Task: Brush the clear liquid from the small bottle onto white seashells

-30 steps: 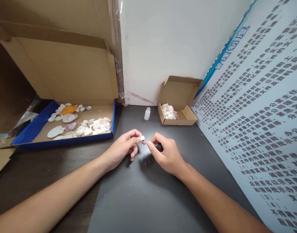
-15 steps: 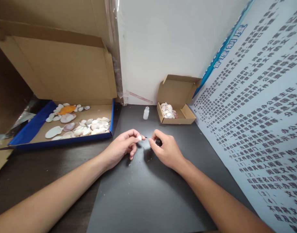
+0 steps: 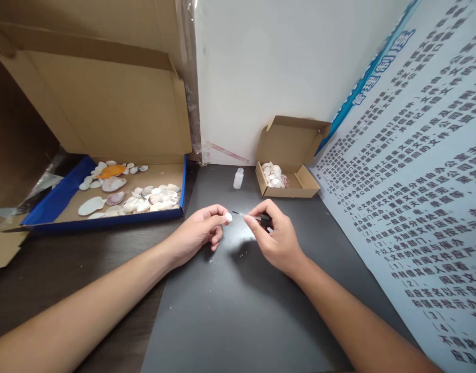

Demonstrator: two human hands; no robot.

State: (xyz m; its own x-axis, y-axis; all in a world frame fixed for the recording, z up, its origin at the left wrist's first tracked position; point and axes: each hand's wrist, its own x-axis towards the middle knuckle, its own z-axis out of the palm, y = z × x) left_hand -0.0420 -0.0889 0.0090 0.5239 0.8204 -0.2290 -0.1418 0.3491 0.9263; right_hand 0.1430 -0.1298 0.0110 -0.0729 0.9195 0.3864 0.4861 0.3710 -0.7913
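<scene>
1. Near the middle of the frame, the left hand (image 3: 199, 235) pinched a small white shell (image 3: 228, 217) between thumb and forefinger, the other fingers curled under.
2. Just right of it, the right hand (image 3: 275, 235) had its fingers closed on a thin brush (image 3: 246, 215) with a dark cap; the tip pointed left and stood just beside the shell, and whether it touched could not be told.
3. The shell looked light, stiff and brittle, with a smooth face that could slip, so a gentle pinch at its edges seemed the safest hold, leaving the face free.
4. The brush looked light and slender; a hold at the cap end seemed best for steady control.
5. Both hands hovered over a dark mat (image 3: 238, 311) filling the lower middle.
6. At upper middle stood a small clear bottle (image 3: 238, 178), with a little cardboard box (image 3: 296, 181) of shells just to its right.
7. At left, a blue-edged tray (image 3: 51, 207) held many more shells (image 3: 144, 199), under a large open carton flap (image 3: 101, 103).
8. A printed poster (image 3: 417, 197) leaned along the right side.
</scene>
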